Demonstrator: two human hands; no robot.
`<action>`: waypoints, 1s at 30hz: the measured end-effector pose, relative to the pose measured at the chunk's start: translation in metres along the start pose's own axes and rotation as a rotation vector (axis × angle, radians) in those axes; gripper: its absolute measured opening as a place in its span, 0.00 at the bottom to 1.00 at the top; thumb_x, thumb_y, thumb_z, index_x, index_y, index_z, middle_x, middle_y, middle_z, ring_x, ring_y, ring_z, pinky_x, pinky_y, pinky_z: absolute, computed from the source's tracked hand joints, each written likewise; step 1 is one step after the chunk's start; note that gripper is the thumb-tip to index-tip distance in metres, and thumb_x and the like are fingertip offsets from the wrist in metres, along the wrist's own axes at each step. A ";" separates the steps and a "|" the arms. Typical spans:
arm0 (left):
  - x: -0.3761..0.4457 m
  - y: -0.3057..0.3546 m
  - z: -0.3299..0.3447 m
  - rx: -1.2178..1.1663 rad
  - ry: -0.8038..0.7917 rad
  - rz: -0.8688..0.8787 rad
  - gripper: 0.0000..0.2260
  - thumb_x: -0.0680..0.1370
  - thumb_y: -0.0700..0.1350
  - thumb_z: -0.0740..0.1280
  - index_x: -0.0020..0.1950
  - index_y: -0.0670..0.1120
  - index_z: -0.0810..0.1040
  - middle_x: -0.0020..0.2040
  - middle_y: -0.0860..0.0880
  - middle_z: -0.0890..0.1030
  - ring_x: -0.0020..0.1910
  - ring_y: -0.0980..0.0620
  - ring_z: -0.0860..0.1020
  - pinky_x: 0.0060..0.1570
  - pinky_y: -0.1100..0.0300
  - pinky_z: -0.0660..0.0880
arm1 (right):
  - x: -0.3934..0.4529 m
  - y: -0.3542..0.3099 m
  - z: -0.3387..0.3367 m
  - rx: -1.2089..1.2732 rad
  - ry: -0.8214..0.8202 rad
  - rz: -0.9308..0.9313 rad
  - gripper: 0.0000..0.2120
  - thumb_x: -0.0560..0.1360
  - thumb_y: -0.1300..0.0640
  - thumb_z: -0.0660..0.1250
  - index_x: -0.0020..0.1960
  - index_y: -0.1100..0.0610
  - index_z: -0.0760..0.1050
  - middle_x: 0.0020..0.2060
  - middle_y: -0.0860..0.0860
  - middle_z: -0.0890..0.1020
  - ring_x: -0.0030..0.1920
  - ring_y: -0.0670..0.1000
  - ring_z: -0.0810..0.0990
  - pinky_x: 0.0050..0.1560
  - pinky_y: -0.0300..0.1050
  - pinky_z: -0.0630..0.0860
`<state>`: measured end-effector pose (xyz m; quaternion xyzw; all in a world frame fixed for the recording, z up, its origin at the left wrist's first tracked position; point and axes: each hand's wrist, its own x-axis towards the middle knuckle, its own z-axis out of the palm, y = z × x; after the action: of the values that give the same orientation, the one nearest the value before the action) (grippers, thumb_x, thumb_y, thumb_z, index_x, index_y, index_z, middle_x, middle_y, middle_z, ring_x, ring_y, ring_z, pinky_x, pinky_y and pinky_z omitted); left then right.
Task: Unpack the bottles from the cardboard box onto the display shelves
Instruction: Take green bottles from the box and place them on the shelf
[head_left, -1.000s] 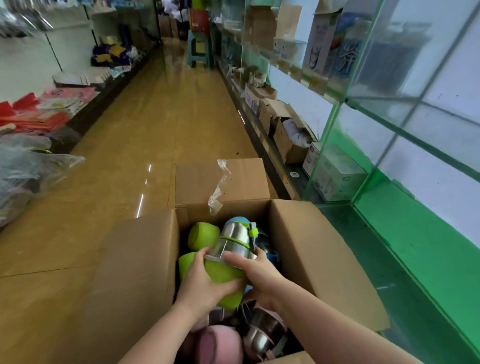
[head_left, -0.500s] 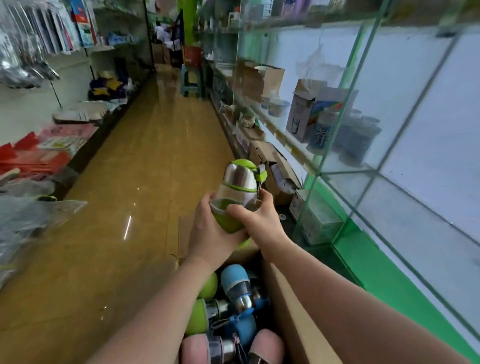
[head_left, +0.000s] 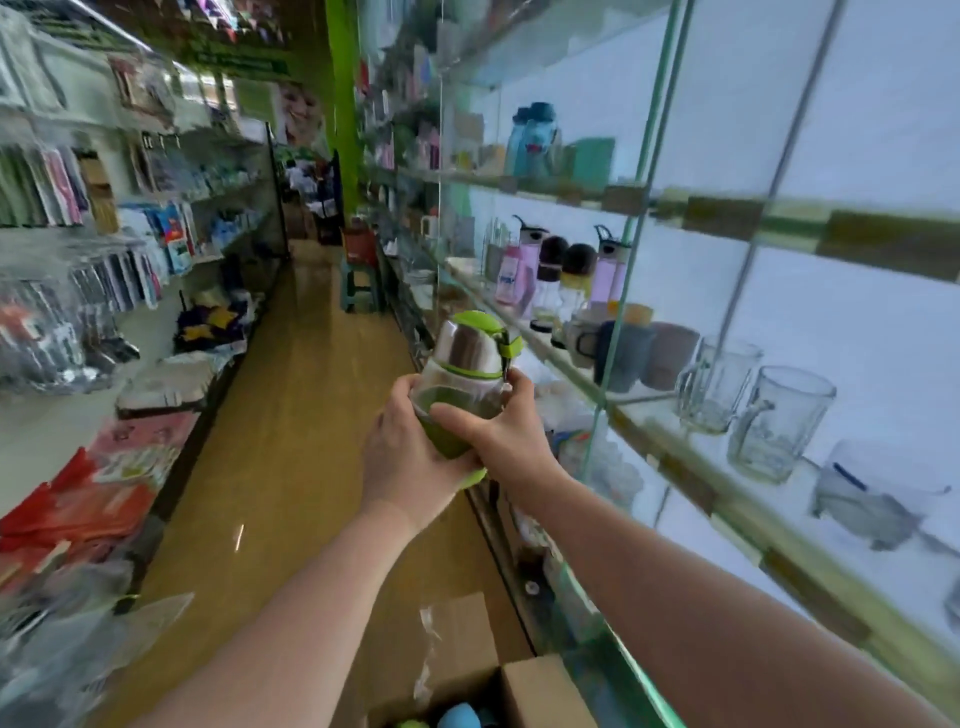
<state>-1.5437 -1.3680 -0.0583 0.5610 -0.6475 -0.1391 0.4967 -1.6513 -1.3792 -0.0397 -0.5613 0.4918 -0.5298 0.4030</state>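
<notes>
A green bottle (head_left: 465, 358) with a steel dome lid is held up in mid-air over the aisle. My left hand (head_left: 402, 460) grips its lower body from the left and my right hand (head_left: 496, 434) grips it from the right. The cardboard box (head_left: 524, 691) stands open at the bottom edge, with a blue and a green bottle top showing inside. The glass display shelves (head_left: 675, 467) run along the right, level with the held bottle.
Glass mugs (head_left: 776, 421) and coloured cups (head_left: 623, 356) stand on the nearest shelf, with bottles (head_left: 550, 275) farther back. A stool (head_left: 361, 283) stands down the aisle. Packaged goods (head_left: 93, 483) line the left counter.
Both hands have lifted the green bottle out of the box and up to shelf height. The view has risen, so the box now lies at the bottom edge.
</notes>
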 end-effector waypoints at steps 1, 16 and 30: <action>0.013 0.020 -0.011 -0.003 0.003 0.029 0.38 0.62 0.49 0.79 0.66 0.45 0.65 0.60 0.47 0.76 0.59 0.45 0.72 0.58 0.50 0.72 | 0.005 -0.026 -0.004 -0.016 0.019 -0.024 0.42 0.65 0.52 0.78 0.71 0.53 0.58 0.60 0.51 0.75 0.61 0.50 0.75 0.63 0.51 0.74; 0.111 0.230 -0.020 -0.252 -0.103 0.315 0.37 0.61 0.50 0.80 0.63 0.41 0.68 0.52 0.48 0.77 0.53 0.48 0.78 0.54 0.52 0.76 | 0.024 -0.229 -0.125 -0.235 0.352 -0.160 0.40 0.64 0.49 0.78 0.68 0.53 0.59 0.61 0.53 0.76 0.58 0.53 0.76 0.62 0.52 0.74; 0.180 0.336 0.127 0.015 -0.307 0.283 0.42 0.65 0.64 0.72 0.72 0.48 0.62 0.61 0.42 0.73 0.62 0.42 0.72 0.59 0.51 0.73 | 0.094 -0.244 -0.280 -0.340 0.565 0.006 0.38 0.66 0.50 0.76 0.67 0.56 0.59 0.53 0.54 0.74 0.53 0.55 0.76 0.56 0.52 0.76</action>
<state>-1.8211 -1.4598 0.2178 0.4404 -0.7889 -0.1472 0.4026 -1.9027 -1.4052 0.2483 -0.4499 0.6673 -0.5737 0.1524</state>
